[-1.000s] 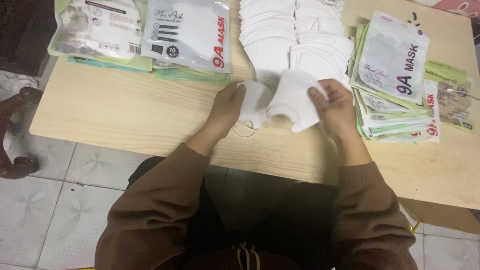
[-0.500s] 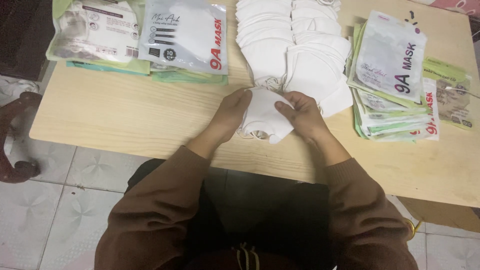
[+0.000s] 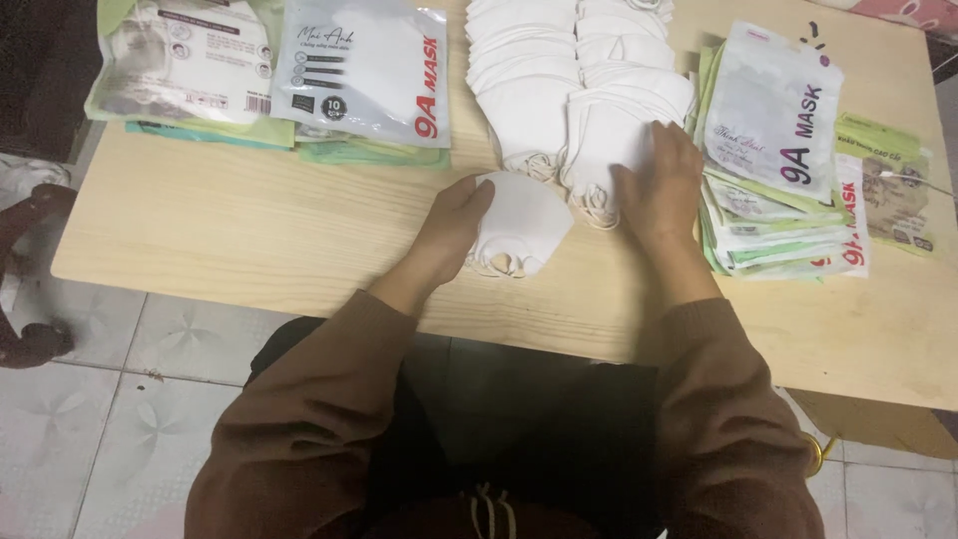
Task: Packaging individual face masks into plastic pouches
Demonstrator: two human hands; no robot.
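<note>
Head view, looking down: the left hand (image 3: 454,225) lies flat, fingers out, on the left edge of a small folded stack of white fabric face masks (image 3: 519,228) that sits on the pale wooden worktop (image 3: 249,230), near its front middle. It presses rather than grips; whether the fingers curl under the edge I cannot tell. How many masks are in that folded stack I cannot count either.

The right hand (image 3: 664,185) rests open, palm down, on the near end of the right-hand row of white face masks (image 3: 609,130), holding nothing closed in its fingers. Just beside it runs a second, left-hand row of white masks (image 3: 519,90), so two overlapping rows run away toward the far edge; the single pieces overlap too much to count.

To the right, touching the rows, lies a fanned pile of flat printed mask pouches in white, green and red (image 3: 778,170), too many layers to count. At the far left, two printed pouches lie side by side on thin green packs: a white-and-green pouch (image 3: 185,55) and a grey-white pouch with red lettering (image 3: 364,70). Both sleeves are brown.
</note>
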